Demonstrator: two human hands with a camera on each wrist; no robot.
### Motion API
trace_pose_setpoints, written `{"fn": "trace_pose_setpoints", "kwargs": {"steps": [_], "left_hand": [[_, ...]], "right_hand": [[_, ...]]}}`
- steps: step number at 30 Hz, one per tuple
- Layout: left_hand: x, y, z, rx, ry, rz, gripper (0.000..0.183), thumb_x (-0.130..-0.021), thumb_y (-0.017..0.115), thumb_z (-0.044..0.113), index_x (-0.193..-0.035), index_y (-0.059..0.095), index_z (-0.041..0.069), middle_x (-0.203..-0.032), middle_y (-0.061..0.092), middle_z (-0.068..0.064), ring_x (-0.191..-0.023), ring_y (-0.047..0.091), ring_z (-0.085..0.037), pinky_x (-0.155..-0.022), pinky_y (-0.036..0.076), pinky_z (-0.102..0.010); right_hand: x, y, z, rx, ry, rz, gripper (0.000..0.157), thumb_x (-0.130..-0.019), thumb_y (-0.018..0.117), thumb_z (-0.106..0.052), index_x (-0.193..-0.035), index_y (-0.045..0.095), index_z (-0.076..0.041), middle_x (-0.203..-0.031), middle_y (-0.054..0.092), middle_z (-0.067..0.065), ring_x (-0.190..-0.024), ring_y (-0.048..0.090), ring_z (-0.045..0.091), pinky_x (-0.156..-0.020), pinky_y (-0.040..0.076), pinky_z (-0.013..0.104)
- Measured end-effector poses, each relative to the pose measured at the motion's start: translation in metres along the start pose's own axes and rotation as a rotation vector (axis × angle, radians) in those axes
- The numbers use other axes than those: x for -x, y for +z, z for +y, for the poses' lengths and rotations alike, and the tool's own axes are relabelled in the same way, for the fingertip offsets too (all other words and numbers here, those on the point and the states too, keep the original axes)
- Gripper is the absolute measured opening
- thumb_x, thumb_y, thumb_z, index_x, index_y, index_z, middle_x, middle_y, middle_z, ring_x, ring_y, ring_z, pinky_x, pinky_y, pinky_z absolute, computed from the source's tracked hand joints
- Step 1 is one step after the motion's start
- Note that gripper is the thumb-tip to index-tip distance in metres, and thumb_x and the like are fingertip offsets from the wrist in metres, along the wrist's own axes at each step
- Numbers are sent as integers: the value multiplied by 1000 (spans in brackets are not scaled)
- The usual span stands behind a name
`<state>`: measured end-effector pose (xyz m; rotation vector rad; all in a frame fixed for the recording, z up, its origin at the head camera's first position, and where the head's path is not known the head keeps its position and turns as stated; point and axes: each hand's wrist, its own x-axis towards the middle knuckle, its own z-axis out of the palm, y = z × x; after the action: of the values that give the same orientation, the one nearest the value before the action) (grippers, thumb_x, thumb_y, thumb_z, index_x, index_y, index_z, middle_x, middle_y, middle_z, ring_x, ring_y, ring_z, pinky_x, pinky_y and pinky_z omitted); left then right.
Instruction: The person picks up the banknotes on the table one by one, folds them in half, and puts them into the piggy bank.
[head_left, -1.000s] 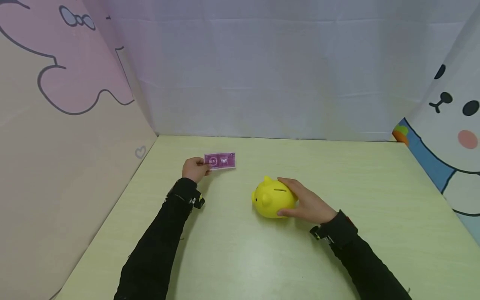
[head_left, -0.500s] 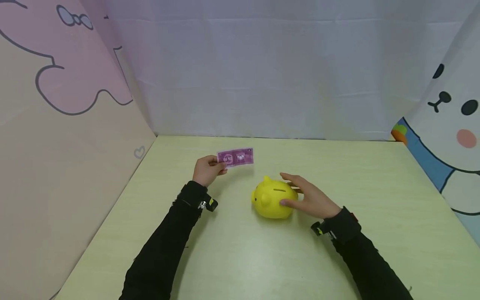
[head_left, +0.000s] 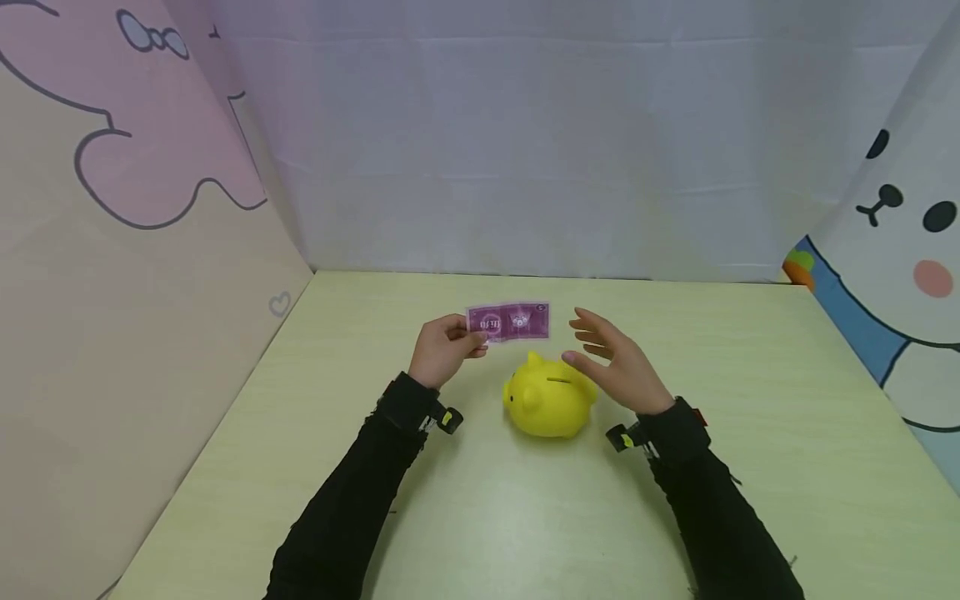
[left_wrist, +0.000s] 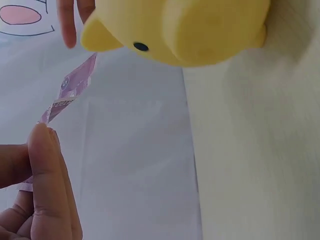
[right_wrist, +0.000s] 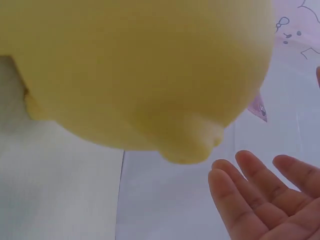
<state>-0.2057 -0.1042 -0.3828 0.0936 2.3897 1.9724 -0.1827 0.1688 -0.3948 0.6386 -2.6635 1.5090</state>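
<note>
The left hand (head_left: 442, 350) pinches a purple banknote (head_left: 519, 322) by one end, presumably to leave its length free, just beyond the yellow piggy bank (head_left: 543, 412). That stands slot-up on the bench (head_left: 480, 525); the right hand (head_left: 624, 371), fingers loosely parted, hovers near it, holding nothing.

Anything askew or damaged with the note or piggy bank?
Left wrist view shows the purple note in the left hand bent partway along, not flat; the piggy bank stands upright, no visible damage.
</note>
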Motion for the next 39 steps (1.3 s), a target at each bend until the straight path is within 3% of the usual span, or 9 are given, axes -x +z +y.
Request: {"fn": "trace_pose_setpoints", "kwargs": {"steps": [5, 10, 13, 15, 18, 21, 26, 33, 39], "left_hand": [[7, 9, 8, 38, 26, -47, 15, -92, 65, 2, -104, 65, -7, -103, 66, -31, -73, 67, -8, -80, 61, -35], [15, 14, 15, 46, 52, -66, 14, -92, 65, 2, -103, 66, -6, -100, 68, -26, -75, 68, -11, -78, 61, -33], [19, 17, 18, 46, 82, -82, 14, -93, 64, 2, -103, 65, -7, -100, 68, -26, -78, 69, -16, -81, 61, -38], [20, 19, 19, 43, 111, -96, 14, -93, 64, 2, -103, 65, -7, -100, 67, -27, -84, 70, -27, -81, 61, -38], [22, 22, 19, 41, 147, -105, 13, -93, 63, 2, -103, 64, -8, -99, 67, -27, -86, 69, -33, -80, 61, -36], [23, 23, 19, 30, 181, -104, 13, -93, 64, 3, -102, 65, -7, -96, 67, -26, -83, 70, -27, -79, 61, -36], [25, 24, 20, 18, 210, -88, 14, -93, 65, 3, -103, 65, -7, -94, 67, -25, -74, 66, -10, -80, 60, -43], [25, 24, 19, 25, 196, -66, 16, -93, 65, 4, -106, 65, -6, -94, 68, -24, -72, 65, -9, -83, 58, -51], [24, 23, 18, 14, 188, -53, 16, -92, 65, 4, -106, 66, -5, -94, 68, -23, -73, 65, -10, -81, 60, -47]], "right_hand": [[-8, 1, -7, -68, 38, 86, 65, -98, 61, -24, -154, 30, -11, -144, 49, 22, -130, 51, 39, -109, 42, 52], [-12, 4, -16, -73, 65, 123, 57, -98, 60, -23, -150, 39, -9, -137, 56, 22, -125, 55, 38, -107, 45, 50], [-13, 5, -20, -82, 70, 140, 53, -99, 60, -25, -146, 44, -7, -133, 60, 22, -120, 60, 36, -104, 49, 49], [-13, 6, -22, -93, 71, 153, 49, -99, 60, -26, -142, 48, -6, -129, 63, 21, -114, 63, 34, -100, 53, 42], [-13, 7, -24, -108, 65, 182, 41, -99, 60, -25, -132, 56, -2, -122, 67, 20, -104, 68, 28, -90, 57, 27], [-12, 6, -24, -116, 43, 214, 33, -98, 60, -22, -122, 61, 1, -112, 70, 20, -90, 68, 14, -79, 56, 15], [-10, 6, -26, -130, 16, 244, 24, -98, 60, -14, -113, 63, 5, -103, 70, 24, -75, 64, -2, -71, 56, 15], [-10, 6, -29, -138, 38, 248, 19, -97, 60, -11, -104, 64, 6, -95, 69, 26, -67, 64, 2, -66, 57, 17], [-9, 5, -27, -138, 39, 249, 20, -97, 61, -11, -102, 65, 7, -91, 70, 26, -64, 64, 5, -64, 57, 18]]}}
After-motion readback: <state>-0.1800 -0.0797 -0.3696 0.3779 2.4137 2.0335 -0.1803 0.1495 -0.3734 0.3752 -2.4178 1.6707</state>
